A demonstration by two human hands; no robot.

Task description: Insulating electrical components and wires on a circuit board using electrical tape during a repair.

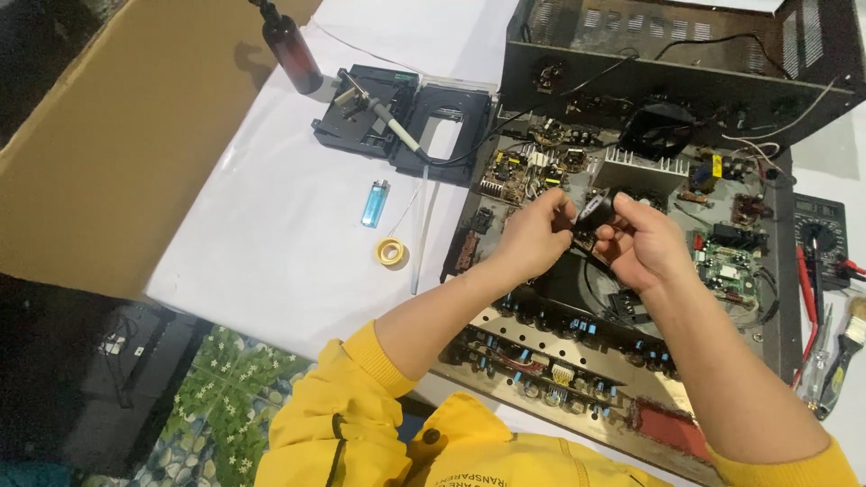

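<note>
Black cylindrical part (595,209) | held betw. both yr hands above open amplifier chassis (631,298) | R hand (642,245) closed round its body | L hand (534,236) pinches its L end | long axis approx. L–R | soldering iron (383,113) well apart, far L.

White-covered table (271,234), pebble-patterned floor (216,397)

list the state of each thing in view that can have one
black metal amplifier chassis: cover off, boards exposed
black roll of tape: held above the chassis by both hands
left hand: pinching the roll
right hand: gripping the roll
blue lighter: lying flat
brown bottle: upright, capped
soldering iron: resting on black holder
</note>
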